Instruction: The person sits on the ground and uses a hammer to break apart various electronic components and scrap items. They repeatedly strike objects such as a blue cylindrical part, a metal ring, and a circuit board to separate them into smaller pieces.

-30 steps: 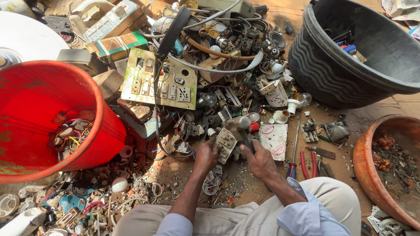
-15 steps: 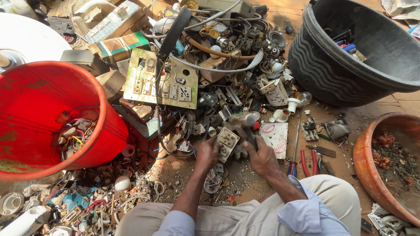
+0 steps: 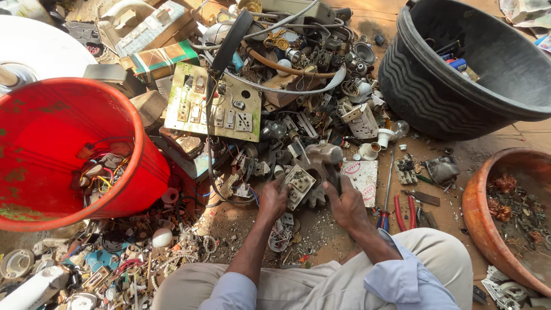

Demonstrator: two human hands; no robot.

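The work lies on bare dirt ground strewn with electrical scrap, ringed by a red bucket, a black tub and a clay bowl cut off at the right edge. The left hand grips a pale switch unit in front of the knees; the right hand clasps a dark tool whose shape is hard to make out.

Top left of my scrap heap: a flattened green, white and brown carton, with a grey-white printed box just behind it. Near my right hand, a white rectangular label card with red print lies flat.
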